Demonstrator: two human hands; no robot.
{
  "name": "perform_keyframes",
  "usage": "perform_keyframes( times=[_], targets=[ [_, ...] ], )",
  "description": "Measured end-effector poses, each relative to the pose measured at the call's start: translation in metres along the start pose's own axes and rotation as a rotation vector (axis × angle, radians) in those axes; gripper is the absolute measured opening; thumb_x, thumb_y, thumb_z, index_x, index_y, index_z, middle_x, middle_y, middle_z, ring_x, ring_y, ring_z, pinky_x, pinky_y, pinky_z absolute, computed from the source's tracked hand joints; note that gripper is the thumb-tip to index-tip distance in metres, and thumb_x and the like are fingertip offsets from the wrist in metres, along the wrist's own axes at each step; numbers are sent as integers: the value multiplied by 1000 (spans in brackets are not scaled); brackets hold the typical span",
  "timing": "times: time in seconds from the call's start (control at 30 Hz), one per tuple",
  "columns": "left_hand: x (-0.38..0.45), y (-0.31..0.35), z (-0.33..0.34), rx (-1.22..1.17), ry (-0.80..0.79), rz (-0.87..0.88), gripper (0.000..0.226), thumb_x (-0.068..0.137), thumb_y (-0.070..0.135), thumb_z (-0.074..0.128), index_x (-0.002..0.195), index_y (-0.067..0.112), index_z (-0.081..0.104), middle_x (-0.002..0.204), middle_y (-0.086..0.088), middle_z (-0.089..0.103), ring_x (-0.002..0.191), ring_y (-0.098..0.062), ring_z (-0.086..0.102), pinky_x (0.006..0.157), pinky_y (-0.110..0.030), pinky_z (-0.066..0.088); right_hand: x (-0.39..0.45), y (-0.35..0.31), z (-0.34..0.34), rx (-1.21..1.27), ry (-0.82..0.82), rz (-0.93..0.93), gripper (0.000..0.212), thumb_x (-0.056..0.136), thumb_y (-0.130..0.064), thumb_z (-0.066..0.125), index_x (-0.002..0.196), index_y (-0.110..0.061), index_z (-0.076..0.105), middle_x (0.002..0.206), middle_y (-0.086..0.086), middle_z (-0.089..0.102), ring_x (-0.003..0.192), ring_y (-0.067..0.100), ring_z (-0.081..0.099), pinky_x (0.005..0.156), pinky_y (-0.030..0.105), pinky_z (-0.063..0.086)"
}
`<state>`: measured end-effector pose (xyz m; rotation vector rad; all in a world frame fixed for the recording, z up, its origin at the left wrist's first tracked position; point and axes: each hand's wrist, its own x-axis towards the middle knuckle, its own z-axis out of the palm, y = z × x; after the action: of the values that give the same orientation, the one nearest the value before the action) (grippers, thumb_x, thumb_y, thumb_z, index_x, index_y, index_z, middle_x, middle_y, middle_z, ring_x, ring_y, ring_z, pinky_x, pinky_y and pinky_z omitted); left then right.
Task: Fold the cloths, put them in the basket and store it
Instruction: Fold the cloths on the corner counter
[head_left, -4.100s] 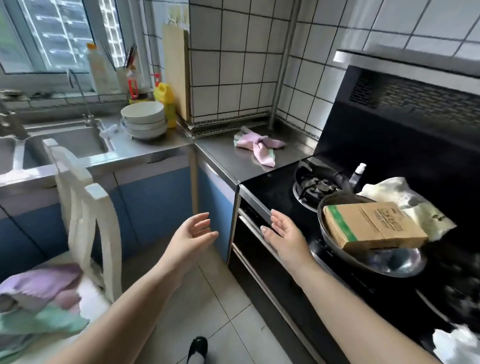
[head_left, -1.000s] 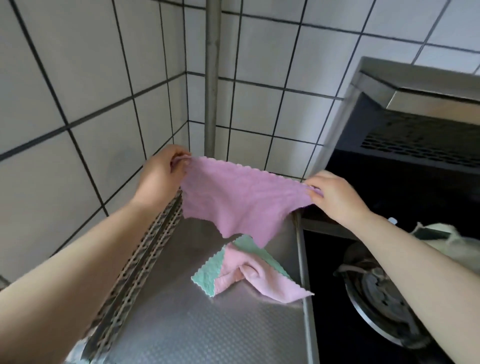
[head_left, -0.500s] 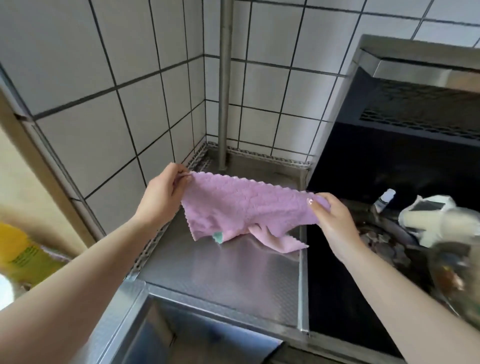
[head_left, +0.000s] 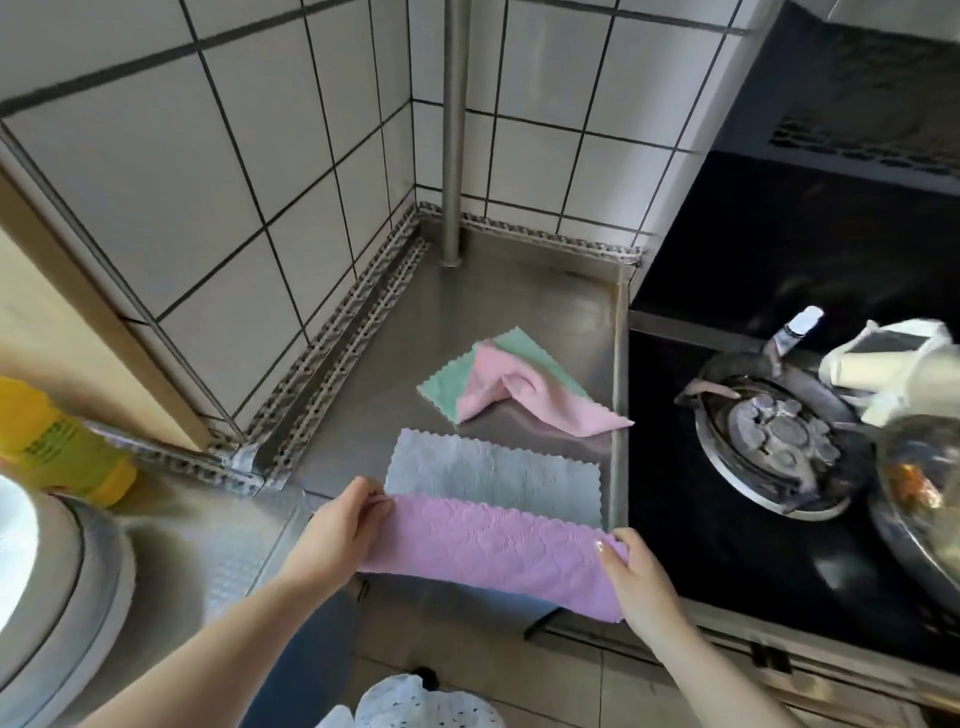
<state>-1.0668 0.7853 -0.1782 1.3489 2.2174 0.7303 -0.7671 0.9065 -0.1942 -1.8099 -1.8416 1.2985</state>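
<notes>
1. The left hand and right hand each pinch an end of the purple cloth; both grips are closed on it.
2. The cloth's far half lies flat, pale side up, at the near edge of the steel counter; its near half hangs over that edge.
3. Farther back lies a crumpled pink cloth on a green cloth.
4. To the right is the gas burner.
</notes>
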Motion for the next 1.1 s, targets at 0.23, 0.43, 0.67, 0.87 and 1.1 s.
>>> perform_keyframes(
  times=[0.23,0.43,0.67,0.87,1.1],
  targets=[
    [36,6,8,-352,63,-227,46,91,22,59,132,18,40,111,-6,64,102,-17,58,91,-27,40,31,-15,-3,63,105,-11,11,94,-23,51,101,-17,58,96,-4,63,91,15,58,70,26,42],
    [79,4,17,-353,74,-228,55,95,19,51,144,20,28,120,-11,60,111,-22,55,92,-24,34,67,-31,-4,44,158,0,13,95,-20,47,101,-13,57,93,1,61,85,21,56,70,30,40],
    [103,1,25,-351,53,-292,55,95,20,51,145,20,27,125,-10,58,109,-17,53,91,-23,34,89,-37,-2,-17,134,35,14,96,-21,46,103,-14,56,94,0,59,84,18,54,70,28,38],
    [117,-7,32,-316,56,-322,59,93,21,56,145,19,27,121,-9,62,108,-21,57,87,-25,39,100,-36,-1,-45,149,57,6,95,-23,49,93,-18,51,87,1,57,75,17,51,60,24,38],
    [114,-11,30,-199,114,-297,58,91,27,58,142,15,33,113,-6,60,102,-23,57,88,-34,46,99,-35,-6,-32,298,33,16,91,-21,55,105,-14,56,97,1,62,90,22,59,70,28,42]
  ],
)
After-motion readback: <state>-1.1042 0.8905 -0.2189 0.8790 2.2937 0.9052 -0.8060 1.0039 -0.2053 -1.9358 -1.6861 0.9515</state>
